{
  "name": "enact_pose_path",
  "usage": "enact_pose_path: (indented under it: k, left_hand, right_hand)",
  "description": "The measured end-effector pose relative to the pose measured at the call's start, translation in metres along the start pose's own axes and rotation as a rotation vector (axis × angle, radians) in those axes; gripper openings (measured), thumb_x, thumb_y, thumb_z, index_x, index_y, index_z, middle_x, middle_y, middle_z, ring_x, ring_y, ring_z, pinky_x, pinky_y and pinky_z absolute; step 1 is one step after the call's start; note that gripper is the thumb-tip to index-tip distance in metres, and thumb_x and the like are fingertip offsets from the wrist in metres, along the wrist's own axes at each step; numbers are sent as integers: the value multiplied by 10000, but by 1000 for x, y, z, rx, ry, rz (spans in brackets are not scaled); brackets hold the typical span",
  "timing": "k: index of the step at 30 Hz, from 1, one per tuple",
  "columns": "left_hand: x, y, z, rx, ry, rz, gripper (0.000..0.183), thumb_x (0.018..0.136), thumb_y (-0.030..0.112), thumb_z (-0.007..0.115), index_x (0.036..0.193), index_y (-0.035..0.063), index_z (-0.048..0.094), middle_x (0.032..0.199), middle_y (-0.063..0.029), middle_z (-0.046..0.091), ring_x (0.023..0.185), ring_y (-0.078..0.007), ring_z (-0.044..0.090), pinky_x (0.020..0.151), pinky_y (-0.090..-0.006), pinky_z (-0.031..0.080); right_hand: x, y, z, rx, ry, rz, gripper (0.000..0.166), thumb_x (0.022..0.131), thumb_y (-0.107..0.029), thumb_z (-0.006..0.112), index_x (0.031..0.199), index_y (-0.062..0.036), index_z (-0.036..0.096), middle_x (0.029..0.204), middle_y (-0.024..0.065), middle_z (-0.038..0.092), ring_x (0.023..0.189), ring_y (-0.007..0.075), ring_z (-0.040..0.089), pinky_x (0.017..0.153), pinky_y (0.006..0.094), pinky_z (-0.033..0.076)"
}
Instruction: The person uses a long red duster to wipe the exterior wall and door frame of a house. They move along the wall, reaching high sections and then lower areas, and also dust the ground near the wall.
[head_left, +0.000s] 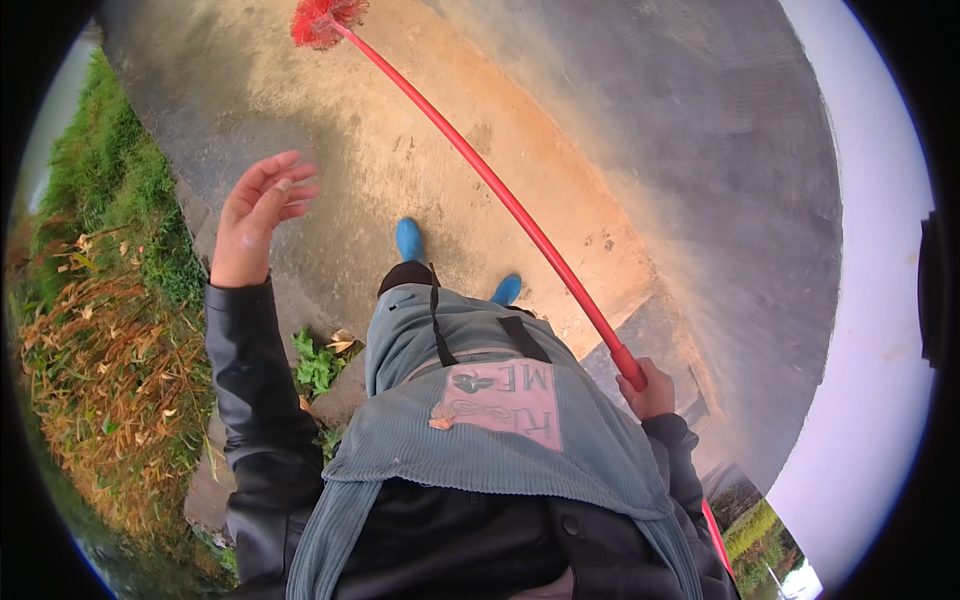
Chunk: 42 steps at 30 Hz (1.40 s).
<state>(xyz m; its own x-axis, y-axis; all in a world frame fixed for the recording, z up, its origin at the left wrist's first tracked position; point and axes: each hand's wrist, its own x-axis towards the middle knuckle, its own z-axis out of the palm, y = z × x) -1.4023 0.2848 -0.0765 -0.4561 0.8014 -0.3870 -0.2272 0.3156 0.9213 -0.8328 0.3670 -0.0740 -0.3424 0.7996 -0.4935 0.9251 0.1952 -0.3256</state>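
Note:
My right hand (651, 388) grips the red pole (495, 184) of a long-handled brush at a thicker sleeve on the pole. From there the pole runs up and to the left, to a round red bristle head (322, 21) cut off by the top of the view. Another stretch of red pole shows behind my right forearm. My left hand (259, 210) is raised with nothing in it, fingers slightly bent and apart, over the concrete ground (352, 157). A grey-green corduroy apron (420, 442) with a pink patch bearing writing covers my front.
Blue boots (409, 240) are on my feet on the concrete. A wall, grey below (712, 187) and white above (855, 345), runs along the right. Green grass (105, 142), dry brown plants (112, 360) and stone edging (206, 480) line the left side. A leafy green plant (315, 364) grows by the edge.

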Motion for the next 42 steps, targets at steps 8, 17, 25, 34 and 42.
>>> enact_pose_path:
  k: [8,17,25,34,42]
  left_hand:
    - [-8,-94,-29,-97,21,-355,335,931,188,549,1224,25,541,1132,-114,642,927,-176,646,779,-276,498]
    - [-22,-180,-37,-112,92,-528,298,905,135,575,1174,11,535,1058,-95,650,818,-170,661,673,-273,501]
    - [-48,-232,-61,-207,224,-699,306,898,158,583,1159,2,544,1059,-118,646,812,-199,674,646,-280,509]
    - [-64,-260,-74,-315,319,-770,291,892,165,589,1142,20,553,1029,-125,652,790,-220,680,626,-298,528]
    - [-77,-280,-54,-445,441,-716,257,890,154,591,1109,27,553,1029,-142,654,776,-243,684,621,-319,542]
  right_hand:
    - [35,-79,-4,49,-25,18,315,740,-177,760,986,-49,611,770,150,646,687,289,645,645,354,503]
    - [75,-114,-5,41,-9,2,295,739,-198,770,943,-56,610,744,160,638,669,327,640,611,368,506]
    - [63,-158,-19,27,-6,30,275,738,-160,760,937,-45,611,729,154,633,656,308,640,611,356,502]
    - [77,-158,-17,30,-14,25,265,750,-161,752,942,-40,615,715,149,627,615,266,625,601,341,502]
    - [101,-136,-20,-23,-121,23,264,777,-199,727,943,-38,599,707,169,621,632,306,632,598,368,496]
